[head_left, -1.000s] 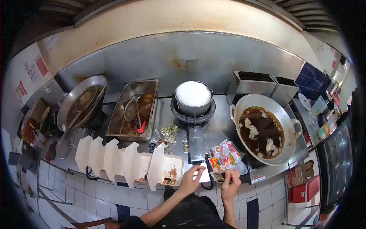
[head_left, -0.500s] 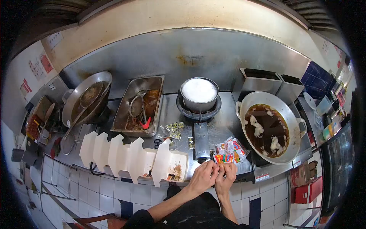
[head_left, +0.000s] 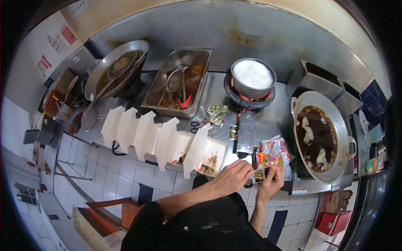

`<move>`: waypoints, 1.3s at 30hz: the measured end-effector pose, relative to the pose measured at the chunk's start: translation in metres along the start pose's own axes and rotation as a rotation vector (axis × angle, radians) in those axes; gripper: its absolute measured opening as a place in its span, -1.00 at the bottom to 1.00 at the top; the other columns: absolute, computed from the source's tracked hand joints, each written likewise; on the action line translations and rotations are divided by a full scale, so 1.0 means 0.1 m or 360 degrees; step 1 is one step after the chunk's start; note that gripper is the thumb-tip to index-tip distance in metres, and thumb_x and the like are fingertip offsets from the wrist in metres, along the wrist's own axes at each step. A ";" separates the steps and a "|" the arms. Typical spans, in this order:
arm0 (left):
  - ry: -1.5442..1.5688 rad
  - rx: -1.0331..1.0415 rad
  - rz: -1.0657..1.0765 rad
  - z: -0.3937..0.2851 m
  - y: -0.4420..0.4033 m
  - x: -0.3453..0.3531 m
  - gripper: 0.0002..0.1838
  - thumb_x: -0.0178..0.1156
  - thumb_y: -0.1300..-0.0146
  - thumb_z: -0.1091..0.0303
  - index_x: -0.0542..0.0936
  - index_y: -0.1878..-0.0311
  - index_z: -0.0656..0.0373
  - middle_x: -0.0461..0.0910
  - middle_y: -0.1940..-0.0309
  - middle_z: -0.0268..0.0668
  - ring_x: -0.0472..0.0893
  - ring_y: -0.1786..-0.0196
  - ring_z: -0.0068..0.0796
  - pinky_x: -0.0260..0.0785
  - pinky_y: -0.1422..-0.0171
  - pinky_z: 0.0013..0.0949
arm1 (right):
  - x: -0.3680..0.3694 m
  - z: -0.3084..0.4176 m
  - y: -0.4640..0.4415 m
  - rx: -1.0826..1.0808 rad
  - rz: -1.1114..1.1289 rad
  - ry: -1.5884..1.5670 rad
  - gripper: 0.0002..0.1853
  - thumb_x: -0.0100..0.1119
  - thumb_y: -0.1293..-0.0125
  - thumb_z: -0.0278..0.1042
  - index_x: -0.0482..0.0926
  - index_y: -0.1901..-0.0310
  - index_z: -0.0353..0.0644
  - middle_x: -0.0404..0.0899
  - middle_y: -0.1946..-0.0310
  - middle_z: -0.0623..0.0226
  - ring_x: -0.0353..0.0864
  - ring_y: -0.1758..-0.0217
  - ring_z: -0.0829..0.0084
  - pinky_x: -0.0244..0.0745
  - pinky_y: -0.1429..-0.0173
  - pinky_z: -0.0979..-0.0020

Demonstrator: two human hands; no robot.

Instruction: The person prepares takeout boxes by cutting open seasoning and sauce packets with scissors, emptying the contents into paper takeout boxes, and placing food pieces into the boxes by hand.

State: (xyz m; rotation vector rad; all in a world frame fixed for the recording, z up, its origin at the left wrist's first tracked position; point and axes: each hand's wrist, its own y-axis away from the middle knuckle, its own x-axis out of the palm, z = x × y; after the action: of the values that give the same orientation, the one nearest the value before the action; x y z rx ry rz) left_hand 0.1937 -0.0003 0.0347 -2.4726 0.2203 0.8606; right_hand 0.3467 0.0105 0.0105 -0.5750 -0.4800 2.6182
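Right hand (head_left: 271,184): my thumb and fingers pinch a small packet, which sticks out on their left side.
Left hand (head_left: 232,178): fingertips drawn together, right beside the packet; I cannot tell whether they pinch its edge, since my own knuckles cover the spot.
Small packet (head_left: 259,175): between my two hands, near the front edge of the worktop (head_left: 220,90), with something gold-brown showing in it (too small to make out).
Sachet pile (head_left: 272,152): red and orange sachets, just beyond my right hand.
White boxes (head_left: 167,140): a row with lids raised, to the left of my left hand; the nearest has brown crumbs and small dark pieces inside.
Gold packets (head_left: 216,113): scattered farther back, near the scissors (head_left: 195,126).
Burner (head_left: 251,101): glowing under a pot (head_left: 252,93) of white froth, beyond my hands.
Wide pan (head_left: 342,134): dark liquid with pale lumps, to the right of the sachets.
Step in hand: by my judgement, working at this one packet with both hands.
Next move: I judge that it calls for a steady right grip and a clear view of the packet's edge.
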 end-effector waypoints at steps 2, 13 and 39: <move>-0.0120 0.0137 -0.0063 0.07 -0.02 -0.17 -0.91 0.15 -0.20 0.51 0.49 0.27 0.32 0.48 0.27 -0.14 0.53 0.13 -0.16 0.44 0.02 -0.22 | -0.07 -0.12 -0.11 -0.0015 -0.0167 -0.0072 -0.76 -0.02 -0.43 -0.42 0.47 0.40 -0.33 0.35 0.44 0.37 0.33 0.33 0.51 0.26 0.22 0.45; -0.0933 -0.0736 0.1161 2.64 -0.34 -1.04 -0.83 0.13 -0.16 0.49 0.64 0.21 0.25 0.65 0.21 0.02 0.66 0.16 -0.01 0.50 0.08 -0.06 | -0.31 -0.26 -0.15 0.0098 -0.0164 0.0073 -0.70 -0.05 -0.47 -0.34 0.40 0.40 -0.36 0.36 0.37 0.32 0.35 0.26 0.47 0.27 0.07 0.46; -0.0186 -0.0872 0.0826 3.28 -0.27 -0.72 -0.67 0.27 0.02 0.42 0.62 0.11 0.22 0.65 0.32 -0.04 0.65 0.26 -0.24 0.46 0.13 -0.28 | 0.21 0.01 0.06 0.0255 -0.0034 -0.0142 -0.76 0.02 -0.41 -0.42 0.45 0.40 -0.39 0.37 0.42 0.33 0.34 0.33 0.51 0.24 0.24 0.49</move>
State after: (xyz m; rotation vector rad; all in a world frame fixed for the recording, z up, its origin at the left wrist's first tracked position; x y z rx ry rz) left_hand -0.0307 0.1904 -0.1294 -2.9012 0.6851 1.4337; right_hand 0.3265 0.0150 0.0018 -0.4010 -0.2976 2.6397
